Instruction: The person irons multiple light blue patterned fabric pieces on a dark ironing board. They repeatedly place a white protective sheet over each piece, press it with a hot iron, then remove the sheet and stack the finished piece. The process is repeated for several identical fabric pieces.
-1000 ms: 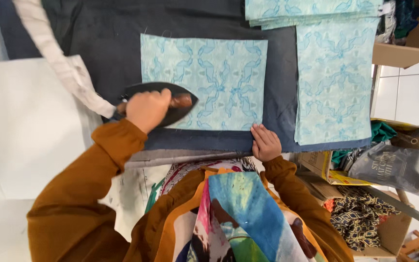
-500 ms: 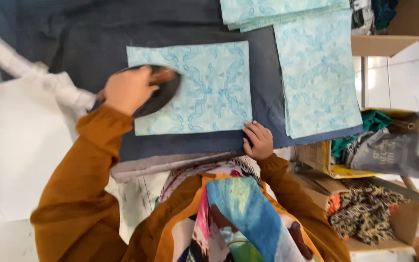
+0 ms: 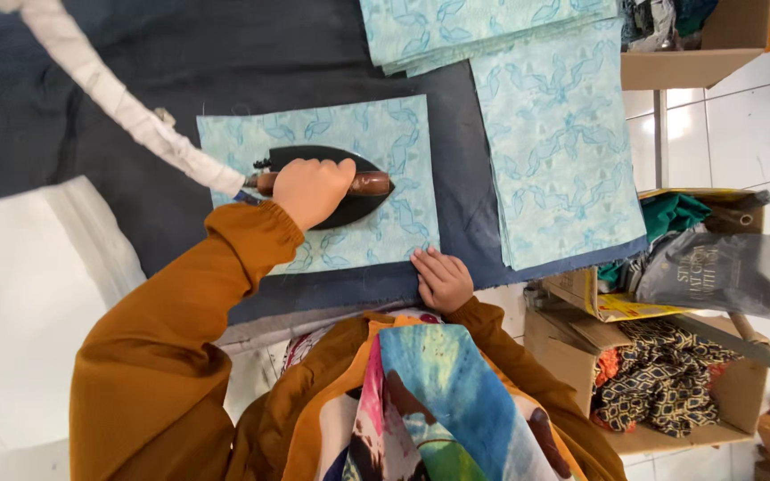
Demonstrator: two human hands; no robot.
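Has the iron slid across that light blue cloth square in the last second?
Yes. The iron slid from the cloth square's left edge towards its middle.

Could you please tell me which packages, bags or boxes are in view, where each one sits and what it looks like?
Dark grey plastic bag: right of the ironing surface, crumpled, with pale printing.
Yellow printed packet: under that bag, flat, on the box edge.
Open cardboard box: lower right on the tiled floor, brown, holding black-and-cream patterned cloth.
Second cardboard box: top right, brown.
No signs or screens show.
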